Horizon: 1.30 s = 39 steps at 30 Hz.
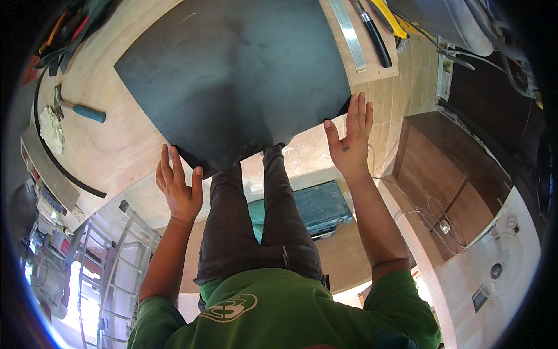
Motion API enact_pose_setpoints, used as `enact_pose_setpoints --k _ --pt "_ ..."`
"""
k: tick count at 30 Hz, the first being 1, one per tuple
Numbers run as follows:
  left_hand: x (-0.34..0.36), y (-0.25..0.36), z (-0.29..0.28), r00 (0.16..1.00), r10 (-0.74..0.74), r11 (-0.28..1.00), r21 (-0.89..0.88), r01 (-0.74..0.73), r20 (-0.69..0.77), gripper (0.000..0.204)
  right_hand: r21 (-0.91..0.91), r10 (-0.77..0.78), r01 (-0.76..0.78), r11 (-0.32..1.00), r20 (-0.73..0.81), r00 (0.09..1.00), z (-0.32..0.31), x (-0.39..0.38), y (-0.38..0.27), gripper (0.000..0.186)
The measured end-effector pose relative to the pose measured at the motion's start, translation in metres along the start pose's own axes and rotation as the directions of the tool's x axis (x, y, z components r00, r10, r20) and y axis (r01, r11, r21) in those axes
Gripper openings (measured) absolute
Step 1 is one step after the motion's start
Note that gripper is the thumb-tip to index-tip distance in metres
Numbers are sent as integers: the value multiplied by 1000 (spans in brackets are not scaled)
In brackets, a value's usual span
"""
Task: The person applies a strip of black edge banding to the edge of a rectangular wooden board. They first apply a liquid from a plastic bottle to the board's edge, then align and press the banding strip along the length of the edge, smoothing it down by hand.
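A large dark grey sheet (232,70) lies on a pale plywood surface (99,151), its near edge partly black and uneven. At its near left corner, my left hand (177,183) has fingers stretched along the edge, thumb apart. My right hand (351,136) is likewise open at the near right corner, fingertips by the edge; whether either hand touches it is unclear. Left of the sheet lie a hammer (87,110) with a teal handle, a crumpled white cloth (52,129) and a curved black strip (75,181).
A metal ruler (349,38), a black-handled tool (375,41) and a yellow tool (386,17) sit at top right. A teal case (319,206) is below the surface. An aluminium ladder (116,262) stands lower left, a wooden cabinet (430,174) with cables at right.
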State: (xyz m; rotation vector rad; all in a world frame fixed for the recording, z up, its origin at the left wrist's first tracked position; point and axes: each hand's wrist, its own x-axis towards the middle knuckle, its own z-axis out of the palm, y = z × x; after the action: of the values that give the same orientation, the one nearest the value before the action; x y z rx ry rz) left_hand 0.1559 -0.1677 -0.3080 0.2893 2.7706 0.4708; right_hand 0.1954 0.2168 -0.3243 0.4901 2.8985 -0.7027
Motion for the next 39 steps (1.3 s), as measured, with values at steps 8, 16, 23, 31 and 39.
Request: enact_pose_setpoints --k 8,16,23,31,39 --pt "-1 2 4 1000 12 1000 -4 -12 -6 71 -34 -29 28 999 -43 999 -8 14 -6 65" --pt "0 2 4 1000 9 1000 2 -9 18 73 -39 -79 77 996 -66 995 -2 50 -13 65" --pt "-2 2 5 999 -9 999 -32 10 32 75 -85 -77 72 994 -56 995 -3 67 -23 64" --pt "-3 2 7 999 -12 1000 -29 13 39 75 -51 -89 85 995 -89 992 -1 69 -23 65" --pt "4 3 0 999 9 998 -64 -12 -46 76 -12 -87 86 996 -138 987 -6 69 -29 68"
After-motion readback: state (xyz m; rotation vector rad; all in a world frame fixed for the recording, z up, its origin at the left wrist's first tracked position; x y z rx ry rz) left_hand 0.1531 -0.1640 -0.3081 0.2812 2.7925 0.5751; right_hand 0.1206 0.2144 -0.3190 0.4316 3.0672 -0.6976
